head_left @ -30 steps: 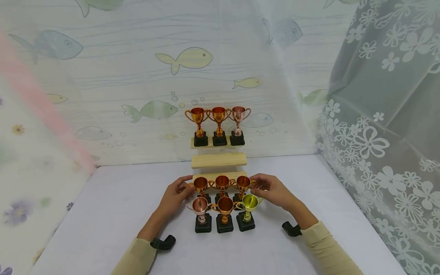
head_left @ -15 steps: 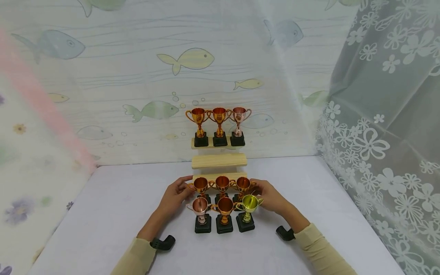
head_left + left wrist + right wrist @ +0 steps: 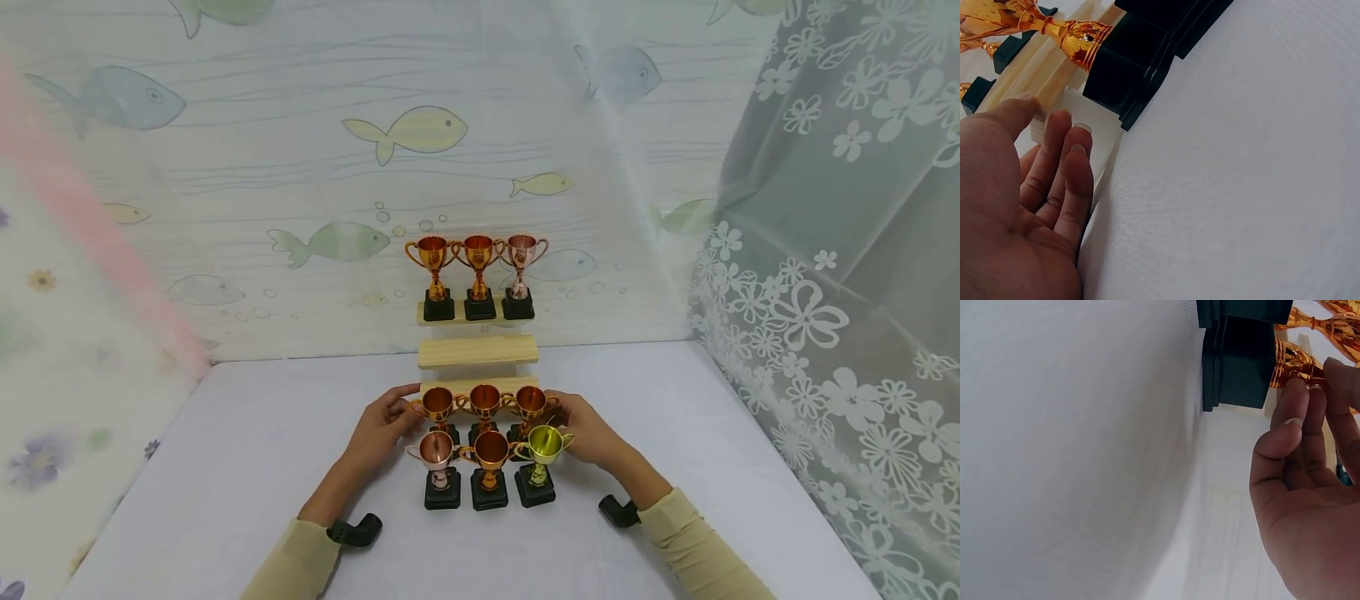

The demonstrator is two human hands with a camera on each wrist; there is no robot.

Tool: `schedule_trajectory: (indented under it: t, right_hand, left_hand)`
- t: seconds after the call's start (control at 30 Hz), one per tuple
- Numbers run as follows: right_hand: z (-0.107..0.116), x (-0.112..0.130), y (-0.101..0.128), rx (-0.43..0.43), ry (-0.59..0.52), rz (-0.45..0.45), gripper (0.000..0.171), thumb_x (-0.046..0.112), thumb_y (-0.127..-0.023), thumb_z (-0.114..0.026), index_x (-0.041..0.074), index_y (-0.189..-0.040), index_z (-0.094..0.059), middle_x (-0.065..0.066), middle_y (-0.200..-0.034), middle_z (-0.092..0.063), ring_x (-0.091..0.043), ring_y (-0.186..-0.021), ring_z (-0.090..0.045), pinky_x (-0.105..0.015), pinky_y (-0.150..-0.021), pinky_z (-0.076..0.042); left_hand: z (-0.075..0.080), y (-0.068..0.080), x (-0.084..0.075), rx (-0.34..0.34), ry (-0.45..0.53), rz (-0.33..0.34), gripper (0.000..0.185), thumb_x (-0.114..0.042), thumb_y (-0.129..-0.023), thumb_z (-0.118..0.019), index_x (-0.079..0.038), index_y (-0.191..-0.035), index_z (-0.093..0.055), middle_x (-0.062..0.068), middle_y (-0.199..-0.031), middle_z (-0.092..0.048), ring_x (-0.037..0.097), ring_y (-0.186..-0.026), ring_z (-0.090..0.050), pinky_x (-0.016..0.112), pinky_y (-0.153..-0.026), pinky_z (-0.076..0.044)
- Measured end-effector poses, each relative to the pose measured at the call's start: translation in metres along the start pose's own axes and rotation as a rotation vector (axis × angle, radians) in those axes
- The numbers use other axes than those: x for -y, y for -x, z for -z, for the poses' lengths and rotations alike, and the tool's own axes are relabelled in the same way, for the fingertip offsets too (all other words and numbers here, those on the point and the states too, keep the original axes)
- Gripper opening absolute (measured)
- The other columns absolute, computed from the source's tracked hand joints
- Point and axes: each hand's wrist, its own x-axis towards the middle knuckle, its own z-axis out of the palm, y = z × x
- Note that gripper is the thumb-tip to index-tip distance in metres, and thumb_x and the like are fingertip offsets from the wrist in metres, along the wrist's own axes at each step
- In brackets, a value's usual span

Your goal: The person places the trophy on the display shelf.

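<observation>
Flanking a back row of three small copper trophies (image 3: pixel 484 402) on a white cloth-covered table (image 3: pixel 225 467), the left hand (image 3: pixel 381 427) is held loosely open with straight fingers at the row's left end, while the right hand (image 3: pixel 588 429) is half curled, fingertips at the rightmost cup's handle; a firm grip cannot be confirmed. Even pressure from both sides is judged best. Shiny metallic cups, square black bases and pale wooden steps (image 3: pixel 477 351) are seen.

The right hand (image 3: pixel 588 429) perhaps touches the back-row trophy (image 3: pixel 530 408); contact is hidden.
</observation>
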Motion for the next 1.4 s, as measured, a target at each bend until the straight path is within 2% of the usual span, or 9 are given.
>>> schedule_trajectory:
  t: [0.23,0.47,0.67,1.0,1.2,1.4]
  right_hand:
    - [0.001,0.005,0.001,-0.015,0.019,-0.007,0.031,0.007,-0.096,-0.075,0.004,-0.126,-0.069,-0.008,-0.109,-0.074,-0.021,-0.099,-0.068,-0.033,-0.09,-0.057]
    - [0.008,0.013,-0.001,-0.03,0.005,-0.037,0.035,0.007,-0.1,-0.072,0.003,-0.134,-0.067,-0.01,-0.119,-0.075,-0.027,-0.104,-0.069,-0.034,-0.092,-0.057]
    - [0.016,0.02,-0.005,-0.032,-0.005,-0.028,0.033,0.008,-0.099,-0.074,0.003,-0.132,-0.068,-0.013,-0.118,-0.075,-0.032,-0.104,-0.071,-0.033,-0.09,-0.058]
    - [0.032,0.036,-0.018,-0.015,0.009,-0.016,0.025,0.007,-0.099,-0.074,0.001,-0.123,-0.071,-0.011,-0.112,-0.076,-0.03,-0.1,-0.072,-0.032,-0.085,-0.06]
    - [0.038,0.047,-0.028,0.009,0.028,-0.023,0.028,0.009,-0.098,-0.076,0.002,-0.125,-0.072,-0.009,-0.113,-0.076,-0.027,-0.1,-0.073,-0.031,-0.087,-0.06]
    - [0.04,0.061,-0.038,0.016,0.052,0.014,0.029,0.008,-0.098,-0.076,0.0,-0.126,-0.072,-0.01,-0.115,-0.075,-0.028,-0.103,-0.073,-0.031,-0.087,-0.059]
  left_hand:
    - [0.0,0.001,0.0,0.001,0.002,-0.005,0.045,-0.014,-0.108,-0.064,-0.006,-0.151,-0.055,0.016,-0.097,-0.072,0.021,-0.082,-0.067,0.027,-0.073,-0.057]
    - [0.0,0.001,-0.001,0.005,0.013,-0.005,0.045,-0.013,-0.107,-0.064,-0.006,-0.15,-0.055,0.016,-0.096,-0.072,0.021,-0.082,-0.067,0.027,-0.072,-0.057]
    - [0.0,0.001,-0.001,0.01,0.018,-0.013,0.044,-0.013,-0.107,-0.064,-0.006,-0.15,-0.055,0.016,-0.096,-0.073,0.019,-0.08,-0.067,0.027,-0.07,-0.057]
    - [0.0,0.001,0.001,0.009,0.024,-0.004,0.044,-0.013,-0.107,-0.064,-0.006,-0.15,-0.055,0.017,-0.097,-0.072,0.021,-0.082,-0.067,0.027,-0.07,-0.056]
    - [0.0,0.001,-0.002,0.012,0.024,-0.01,0.044,-0.012,-0.107,-0.064,-0.006,-0.15,-0.055,0.015,-0.096,-0.073,0.02,-0.081,-0.067,0.027,-0.07,-0.056]
    - [0.0,0.001,-0.003,0.004,0.012,0.004,0.044,-0.014,-0.107,-0.065,-0.007,-0.15,-0.056,0.013,-0.095,-0.073,0.02,-0.081,-0.067,0.027,-0.069,-0.056]
